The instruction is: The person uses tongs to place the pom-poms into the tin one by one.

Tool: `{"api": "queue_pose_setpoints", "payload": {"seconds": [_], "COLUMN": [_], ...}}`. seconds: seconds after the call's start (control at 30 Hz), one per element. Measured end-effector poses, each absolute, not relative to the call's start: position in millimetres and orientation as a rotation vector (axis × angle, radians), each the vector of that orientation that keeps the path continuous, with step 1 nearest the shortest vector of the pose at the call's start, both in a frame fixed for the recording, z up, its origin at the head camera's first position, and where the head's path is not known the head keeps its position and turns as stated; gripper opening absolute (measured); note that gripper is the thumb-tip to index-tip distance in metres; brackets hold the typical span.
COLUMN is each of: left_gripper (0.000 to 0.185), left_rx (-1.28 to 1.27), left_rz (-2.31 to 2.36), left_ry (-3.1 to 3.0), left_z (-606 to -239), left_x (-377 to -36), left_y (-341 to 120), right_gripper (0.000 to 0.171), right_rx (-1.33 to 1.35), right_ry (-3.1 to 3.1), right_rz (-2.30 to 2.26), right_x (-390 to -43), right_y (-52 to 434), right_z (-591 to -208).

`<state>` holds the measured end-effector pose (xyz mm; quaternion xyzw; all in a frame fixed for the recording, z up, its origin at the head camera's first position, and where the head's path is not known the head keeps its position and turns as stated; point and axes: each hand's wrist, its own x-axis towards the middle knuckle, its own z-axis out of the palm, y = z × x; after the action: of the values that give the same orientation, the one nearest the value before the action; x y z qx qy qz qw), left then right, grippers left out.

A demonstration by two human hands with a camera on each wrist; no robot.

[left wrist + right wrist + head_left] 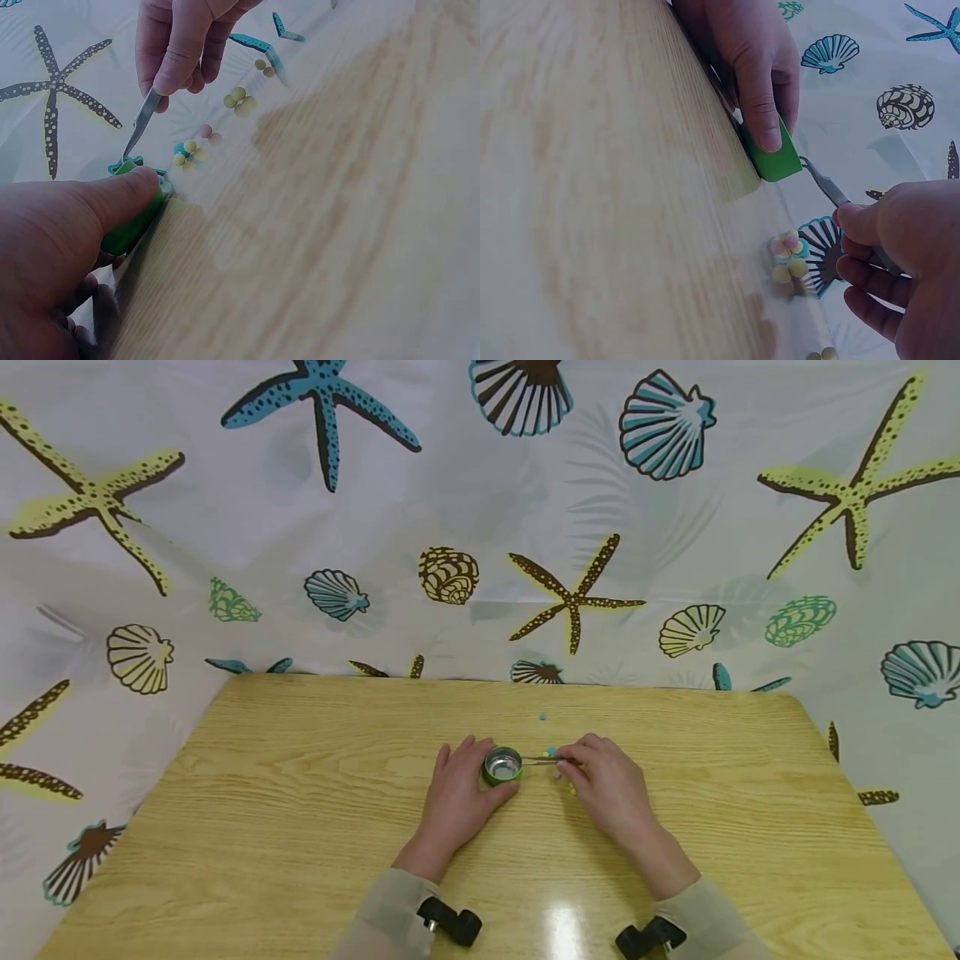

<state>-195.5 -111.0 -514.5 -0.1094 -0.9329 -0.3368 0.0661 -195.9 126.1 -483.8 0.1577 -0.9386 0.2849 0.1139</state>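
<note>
My left hand (pixel 459 797) holds a small round green tin (pixel 780 163) on the table, thumb on the near side and fingers round the far side. In the head view the tin's silvery inside shows; whether anything lies in it I cannot tell. Thumb and fingers of my right hand (pixel 611 781) pinch a pair of metal tweezers (pixel 141 124). Their tips (pixel 805 162) are at the tin's rim, on its right. Small balls lie to the right of the tin: a blue ball (pixel 552 750), a pink ball (pixel 205 131) and several yellow balls (pixel 798 268).
The wood-grain table (pixel 300 827) runs up to a white cloth (pixel 465 510) printed with shells and starfish. Another blue ball (pixel 543 716) lies farther back on the table. Black clamp-like mounts (pixel 450 922) sit on both wrists.
</note>
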Motion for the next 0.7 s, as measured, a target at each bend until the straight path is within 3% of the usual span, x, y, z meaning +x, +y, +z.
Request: {"api": "queue_pose_setpoints", "payload": {"seconds": [0.7], "left_gripper": [0.07], "left_rx": [-0.317], "left_rz": [-1.013], "left_ry": [-2.818], "left_z": [-513], "left_x": [-194], "left_y": [-110], "right_gripper": [0.016], "right_rx": [0.361], "right_ry": [-2.728], "right_rz": [0.921], "right_x": [-210], "right_y": [145], "right_z": [-476]}}
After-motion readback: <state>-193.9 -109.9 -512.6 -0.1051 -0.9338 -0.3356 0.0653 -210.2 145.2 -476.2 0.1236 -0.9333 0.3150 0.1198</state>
